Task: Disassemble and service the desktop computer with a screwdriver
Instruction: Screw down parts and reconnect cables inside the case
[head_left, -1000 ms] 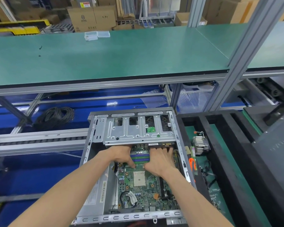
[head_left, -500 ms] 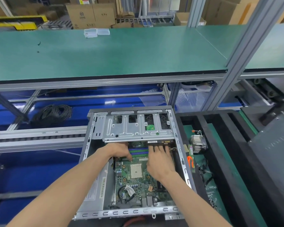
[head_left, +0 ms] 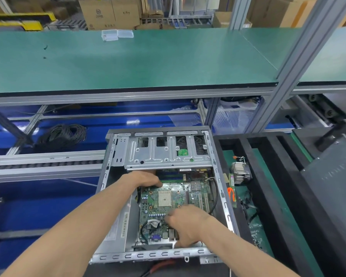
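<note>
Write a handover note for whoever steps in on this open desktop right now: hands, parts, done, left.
Left hand: at the motherboard's far left edge, near the memory slots; fingers curled at the board, grip unclear.
Right hand: at the board's near edge by the rear ports; blurred, grip unclear.
Computer case: lying open, side cover off, drive cage still fitted at the far end.
Done: the CPU socket is bare; a heatsink lies in the black tray to the right.
Left: the motherboard still sits in the case; a black cable near the ports is still attached. No screwdriver clearly in sight.
</note>
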Motion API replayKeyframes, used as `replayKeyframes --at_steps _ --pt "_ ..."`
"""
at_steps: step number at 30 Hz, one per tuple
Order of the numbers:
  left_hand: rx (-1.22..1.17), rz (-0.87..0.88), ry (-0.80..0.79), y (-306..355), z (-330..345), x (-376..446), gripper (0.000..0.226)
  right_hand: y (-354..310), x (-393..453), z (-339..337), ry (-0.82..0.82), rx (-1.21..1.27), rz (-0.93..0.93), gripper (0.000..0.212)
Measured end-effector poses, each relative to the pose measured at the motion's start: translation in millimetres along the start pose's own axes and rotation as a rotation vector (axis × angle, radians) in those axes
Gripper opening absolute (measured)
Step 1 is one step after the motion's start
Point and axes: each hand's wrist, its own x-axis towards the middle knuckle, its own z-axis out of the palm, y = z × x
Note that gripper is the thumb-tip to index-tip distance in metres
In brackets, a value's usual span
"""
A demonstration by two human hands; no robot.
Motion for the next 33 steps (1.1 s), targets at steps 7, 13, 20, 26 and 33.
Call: replayKeyframes --at_steps 7,13,20,26,33 --pt "-0.034 0.007 0.058 -4.4 2.4 1.5 0.027 -2.1 3.5 -9.7 -0.009 -0.015 -0.081 0.014" --pt "-0.036 0.008 0.051 -4.0 1.9 1.4 0.071 4.3 -5.5 -11.8 0.035 0.036 -0.066 0.017" --pt "0.058 0.056 0.101 4.5 3.5 -10.3 0.08 5.9 -11.5 -14.6 0.075 0.028 -0.087 0.015" --pt "0.381 0.217 0.143 8.0 11.2 -31.3 0.077 5.1 -13.5 -17.9 0.089 0.034 -0.074 0.013" --pt "0.731 0.626 0.144 32.6 26.5 -79.7 0.017 5.3 -10.6 -14.2 0.119 0.041 -0.077 0.015"
